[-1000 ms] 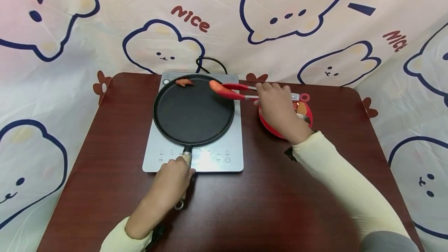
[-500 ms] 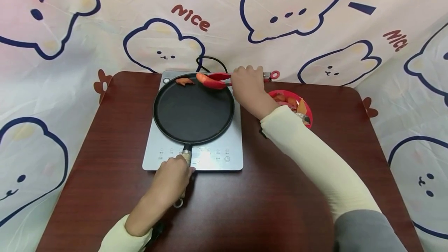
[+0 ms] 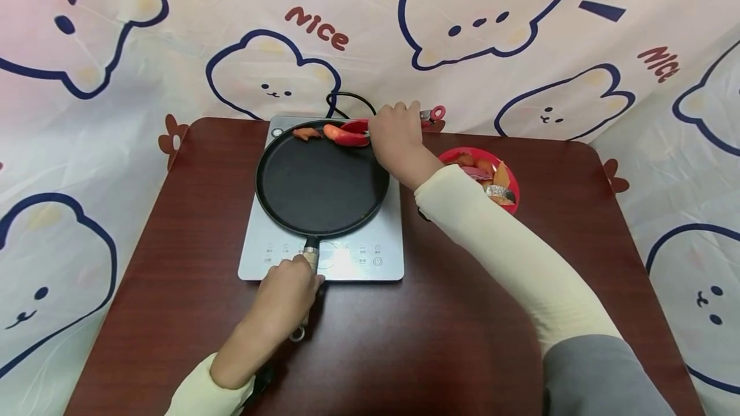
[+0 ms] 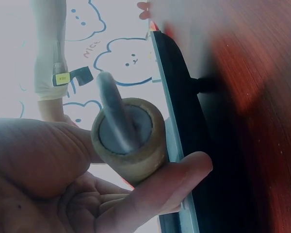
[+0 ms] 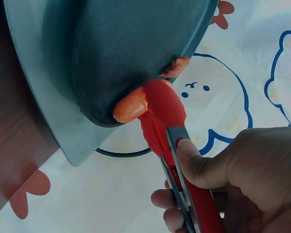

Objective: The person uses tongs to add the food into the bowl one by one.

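My left hand grips the handle of a black flat frying pan, which sits on a silver induction cooker. In the left wrist view the handle's wooden end and metal ring show between thumb and fingers. My right hand holds red-tipped tongs near the pan's far right rim. Their tips are closed around an orange-red sausage, low over the pan's far edge. A smaller reddish-brown food piece lies in the pan to the left of the sausage.
A red plate of mixed food pieces stands to the right of the cooker, partly behind my right forearm. A black cord loops behind the cooker. A patterned cloth hangs at the back edge of the brown table.
My right hand has moved left and away from me, carrying the sausage in the tongs from the pan's right side to its far rim. My left hand stays on the handle.
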### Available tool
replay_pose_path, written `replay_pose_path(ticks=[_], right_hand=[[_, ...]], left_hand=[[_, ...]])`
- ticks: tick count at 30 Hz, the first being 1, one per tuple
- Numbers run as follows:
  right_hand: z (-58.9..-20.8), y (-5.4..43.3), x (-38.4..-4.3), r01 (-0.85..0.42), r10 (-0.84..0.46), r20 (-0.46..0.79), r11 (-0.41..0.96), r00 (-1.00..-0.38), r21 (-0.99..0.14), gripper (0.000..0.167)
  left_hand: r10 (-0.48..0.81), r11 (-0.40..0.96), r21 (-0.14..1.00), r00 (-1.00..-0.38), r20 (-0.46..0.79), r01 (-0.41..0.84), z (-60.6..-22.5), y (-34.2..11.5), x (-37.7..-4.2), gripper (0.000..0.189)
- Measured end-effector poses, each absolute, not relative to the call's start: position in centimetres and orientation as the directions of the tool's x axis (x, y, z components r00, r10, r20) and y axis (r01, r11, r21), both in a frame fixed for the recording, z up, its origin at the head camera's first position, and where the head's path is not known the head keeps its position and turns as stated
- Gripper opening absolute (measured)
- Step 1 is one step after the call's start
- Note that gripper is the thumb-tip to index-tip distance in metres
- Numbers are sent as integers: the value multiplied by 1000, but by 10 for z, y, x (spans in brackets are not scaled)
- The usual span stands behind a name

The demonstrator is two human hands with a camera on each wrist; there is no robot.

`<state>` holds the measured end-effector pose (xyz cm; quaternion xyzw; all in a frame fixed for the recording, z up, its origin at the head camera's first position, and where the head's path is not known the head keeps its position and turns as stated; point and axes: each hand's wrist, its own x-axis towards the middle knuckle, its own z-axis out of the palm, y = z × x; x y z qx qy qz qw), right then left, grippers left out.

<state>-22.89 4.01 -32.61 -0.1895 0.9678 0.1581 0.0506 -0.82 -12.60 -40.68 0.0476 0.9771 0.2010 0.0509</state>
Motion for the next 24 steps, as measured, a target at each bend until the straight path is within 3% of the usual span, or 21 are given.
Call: replay_pose_path(ticks=[5,10,17,24], right_hand=[[-330,30,-219,-377,-354,-131,851,-926,365,41],[-333,21,-210,-359,-339,-123,837,-933,413,35],[-336,16,-206,-340,-328,-103,841,-939,422,26],[-343,16,-203,-325,-327,-69,850,-943,414,29]], left_hand=[[102,916,397,-991,-92,57,-407,-125,-8,27],[89,915,401,-990,-106,39,-406,-124,-9,28],[91,912,407,-992,-87,48,-407,-125,-6,27],[84,912,408,-992,-92,40,-406,-126,-6,27]])
